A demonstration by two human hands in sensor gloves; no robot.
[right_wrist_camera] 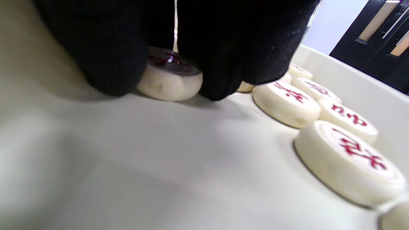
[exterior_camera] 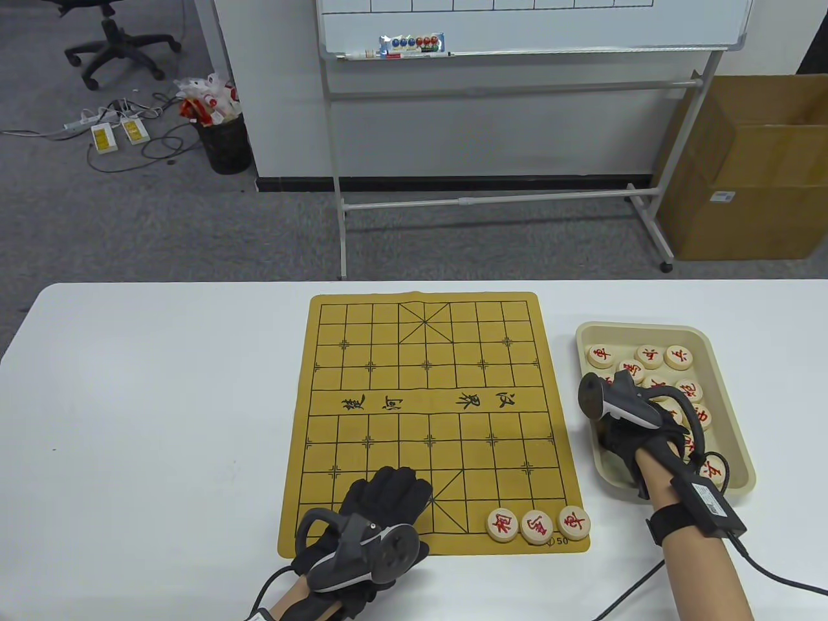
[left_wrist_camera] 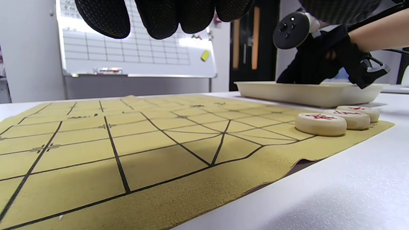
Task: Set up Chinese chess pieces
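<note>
A tan chess board mat [exterior_camera: 427, 362] lies mid-table. Three round cream pieces with red characters [exterior_camera: 537, 526] sit in a row at its near right corner, also in the left wrist view [left_wrist_camera: 320, 123]. A beige tray [exterior_camera: 640, 326] to the right of the mat holds several more red pieces [exterior_camera: 649, 356]. My right hand [exterior_camera: 614, 446] reaches into the tray; in the right wrist view its thumb and fingers [right_wrist_camera: 223, 64] pinch one piece [right_wrist_camera: 171, 80] that still touches the tray floor [right_wrist_camera: 159, 153]. My left hand [exterior_camera: 388, 495] rests flat on the mat's near left part, holding nothing.
Loose pieces [right_wrist_camera: 286, 102] lie close to the right of the pinched one. A whiteboard stand [exterior_camera: 517, 97] and a cardboard box [exterior_camera: 744, 168] stand on the floor behind the table. Glove cables trail off the near edge beside my right forearm [exterior_camera: 705, 569].
</note>
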